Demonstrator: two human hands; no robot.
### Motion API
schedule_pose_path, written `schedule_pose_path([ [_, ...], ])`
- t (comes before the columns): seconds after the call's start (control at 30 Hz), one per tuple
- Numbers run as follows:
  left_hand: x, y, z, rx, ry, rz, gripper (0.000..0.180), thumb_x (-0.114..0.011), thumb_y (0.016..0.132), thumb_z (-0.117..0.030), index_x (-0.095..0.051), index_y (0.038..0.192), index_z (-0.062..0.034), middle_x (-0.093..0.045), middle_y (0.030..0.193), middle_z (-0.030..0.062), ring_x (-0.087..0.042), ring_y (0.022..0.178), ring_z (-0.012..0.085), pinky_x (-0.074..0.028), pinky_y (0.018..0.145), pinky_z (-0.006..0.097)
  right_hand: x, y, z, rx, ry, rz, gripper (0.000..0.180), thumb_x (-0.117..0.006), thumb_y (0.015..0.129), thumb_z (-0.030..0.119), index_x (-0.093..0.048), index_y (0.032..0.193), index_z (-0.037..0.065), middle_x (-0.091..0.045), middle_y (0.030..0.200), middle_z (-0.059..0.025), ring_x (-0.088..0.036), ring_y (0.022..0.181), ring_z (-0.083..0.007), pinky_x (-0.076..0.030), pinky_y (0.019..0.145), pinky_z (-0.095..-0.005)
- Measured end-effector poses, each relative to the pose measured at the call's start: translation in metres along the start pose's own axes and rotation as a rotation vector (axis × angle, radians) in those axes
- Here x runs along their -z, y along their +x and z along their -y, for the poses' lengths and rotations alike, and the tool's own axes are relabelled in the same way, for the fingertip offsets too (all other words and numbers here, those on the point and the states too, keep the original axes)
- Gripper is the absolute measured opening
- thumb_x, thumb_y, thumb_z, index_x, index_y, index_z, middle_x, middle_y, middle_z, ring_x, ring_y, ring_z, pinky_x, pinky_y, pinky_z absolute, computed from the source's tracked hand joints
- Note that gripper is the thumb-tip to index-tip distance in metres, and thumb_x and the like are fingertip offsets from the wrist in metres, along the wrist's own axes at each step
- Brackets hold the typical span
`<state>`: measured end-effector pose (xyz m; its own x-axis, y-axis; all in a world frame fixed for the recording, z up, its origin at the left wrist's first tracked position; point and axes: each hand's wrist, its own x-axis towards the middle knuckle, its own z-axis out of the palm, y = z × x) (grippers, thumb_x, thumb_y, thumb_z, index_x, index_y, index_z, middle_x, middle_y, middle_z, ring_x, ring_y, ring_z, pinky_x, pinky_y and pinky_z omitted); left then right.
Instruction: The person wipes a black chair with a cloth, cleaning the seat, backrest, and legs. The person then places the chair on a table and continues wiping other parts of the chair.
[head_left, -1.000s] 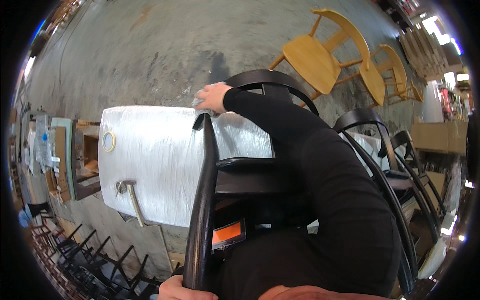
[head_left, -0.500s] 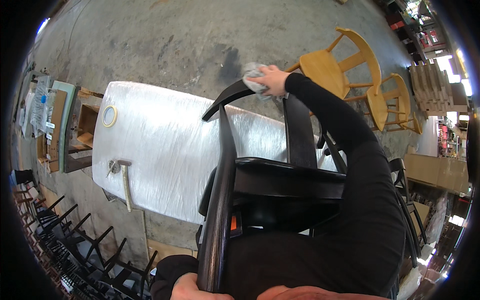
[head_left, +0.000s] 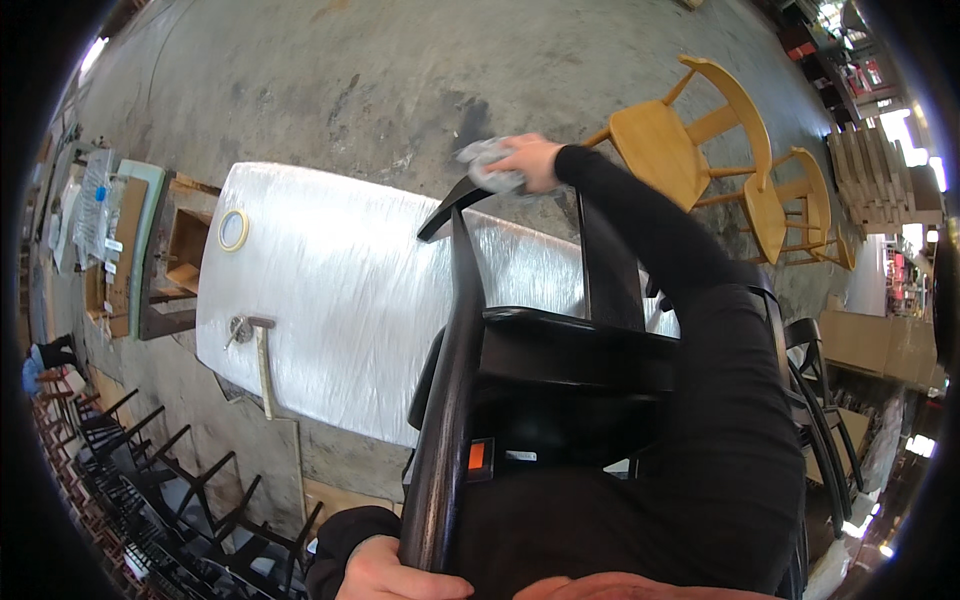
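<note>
A black wooden chair (head_left: 455,400) is close in front of me, tilted over the plastic-wrapped table (head_left: 310,300). My left hand (head_left: 390,575) is wrapped round the lower end of its long round leg. On the far side, my right hand (head_left: 533,163) holds a crumpled grey cloth (head_left: 488,168) against the chair's curved rail (head_left: 450,208). My fingers are bent over the cloth, and part of the rail is hidden beneath it. An orange label (head_left: 481,456) shows on the chair's underside. My right sleeve covers the chair's right part.
On the wrapped table lie a tape roll (head_left: 235,213) and a hammer (head_left: 265,365). Yellow wooden chairs (head_left: 655,145) stand at the far right on the concrete floor (head_left: 300,90). Many dark chairs (head_left: 190,490) crowd the lower left. Cardboard boxes (head_left: 870,345) are at the right.
My right hand and the cloth have moved left along the curved rail. The left hand keeps its grip on the leg. The whole view has shifted slightly.
</note>
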<state>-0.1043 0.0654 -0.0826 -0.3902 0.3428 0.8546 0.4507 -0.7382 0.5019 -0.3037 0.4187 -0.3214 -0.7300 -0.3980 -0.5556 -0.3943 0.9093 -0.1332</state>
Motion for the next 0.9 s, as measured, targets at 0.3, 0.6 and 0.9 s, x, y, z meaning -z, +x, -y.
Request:
schedule_pose_path([
  [0.3, -0.001, -0.001, 0.006, -0.059, -0.021, -0.034, 0.022, -0.052, 0.085, -0.003, -0.049, 0.064, -0.0076, -0.059, 0.059, 0.0102, -0.058, 0.048, 0.0214, -0.054, 0.052, 0.038, -0.002, -0.027, -0.045, -0.164, 0.032, 0.11, 0.094, -0.079, 0.073, 0.027, -0.03, 0.153, 0.036, -0.028, 0.153, -0.0203, -0.042, 0.131, -0.0419, -0.04, 0.108, -0.0451],
  [0.6, 0.002, -0.018, 0.0, -0.087, -0.001, 0.07, 0.015, -0.06, 0.082, -0.006, -0.052, 0.069, -0.0074, -0.059, 0.06, 0.0077, -0.059, 0.05, 0.0198, -0.055, 0.055, 0.035, -0.032, -0.033, -0.022, -0.071, 0.08, -0.328, 0.06, -0.074, 0.082, 0.029, -0.053, 0.137, 0.027, -0.036, 0.15, -0.0132, -0.037, 0.134, -0.0357, -0.042, 0.104, -0.0463],
  [0.9, -0.001, -0.004, 0.001, -0.063, -0.025, 0.017, 0.02, -0.05, 0.087, -0.005, -0.05, 0.067, -0.0086, -0.058, 0.059, 0.0092, -0.057, 0.047, 0.0216, -0.053, 0.051, 0.036, -0.006, 0.088, 0.034, 0.234, 0.639, -0.002, 0.037, -0.061, 0.091, 0.033, -0.065, 0.118, 0.008, -0.069, 0.102, -0.0119, -0.064, 0.093, -0.0248, -0.05, 0.085, -0.0367],
])
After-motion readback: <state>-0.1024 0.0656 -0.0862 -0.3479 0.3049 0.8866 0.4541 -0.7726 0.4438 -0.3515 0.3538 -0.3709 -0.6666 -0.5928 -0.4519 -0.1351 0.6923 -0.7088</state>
